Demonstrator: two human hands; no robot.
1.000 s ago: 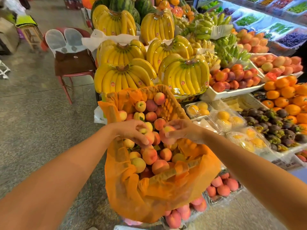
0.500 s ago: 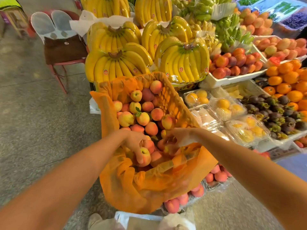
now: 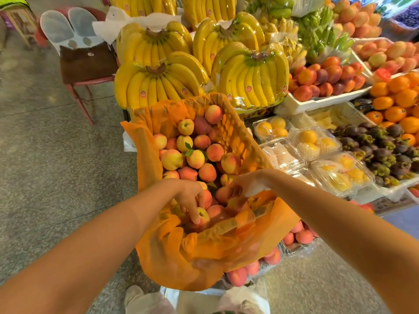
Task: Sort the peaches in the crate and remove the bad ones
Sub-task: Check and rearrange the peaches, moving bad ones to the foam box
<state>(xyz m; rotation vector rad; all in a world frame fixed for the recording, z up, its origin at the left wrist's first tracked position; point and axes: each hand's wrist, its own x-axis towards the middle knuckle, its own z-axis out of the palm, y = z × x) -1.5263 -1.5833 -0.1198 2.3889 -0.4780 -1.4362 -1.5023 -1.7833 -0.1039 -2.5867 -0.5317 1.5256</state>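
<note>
At the near end of the lined crate (image 3: 238,132), one peach (image 3: 204,215) is being gripped by the curled fingers of the left hand (image 3: 189,198). The right hand (image 3: 248,183) is being held among neighbouring peaches (image 3: 195,158), and its grasp cannot be told. Sorting is judged under way: the gripped fruit is next to be turned, checked and lifted out if bad. Farther back, round stickers are being shown on the bananas (image 3: 249,82), their writing unreadable.
</note>
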